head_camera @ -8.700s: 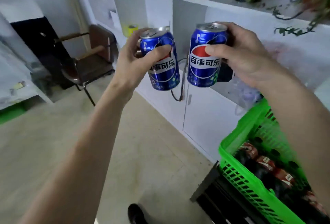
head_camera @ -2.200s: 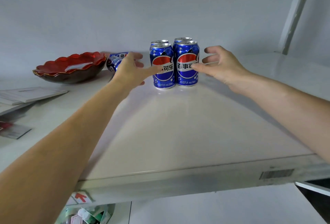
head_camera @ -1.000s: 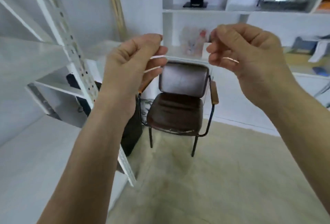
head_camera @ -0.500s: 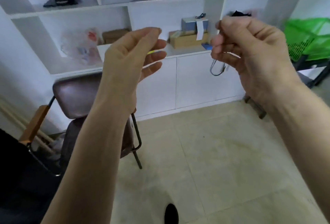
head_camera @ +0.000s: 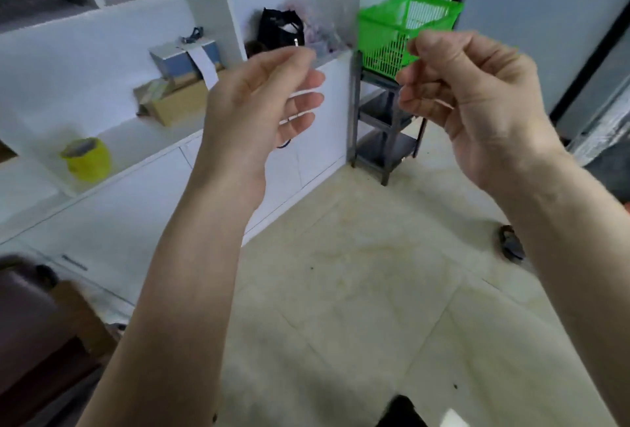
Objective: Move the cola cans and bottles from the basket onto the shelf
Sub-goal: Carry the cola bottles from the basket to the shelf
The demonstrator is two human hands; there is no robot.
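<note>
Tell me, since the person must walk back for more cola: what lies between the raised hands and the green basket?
Head view: left hand and right hand are empty; toward the green basket on its dark rack only bare tiled floor shows.

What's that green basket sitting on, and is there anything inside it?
The green basket sits on top of a dark metal rack beside the white cabinet. Its contents cannot be seen from here: the mesh wall and the right hand in front cover the inside.
</note>
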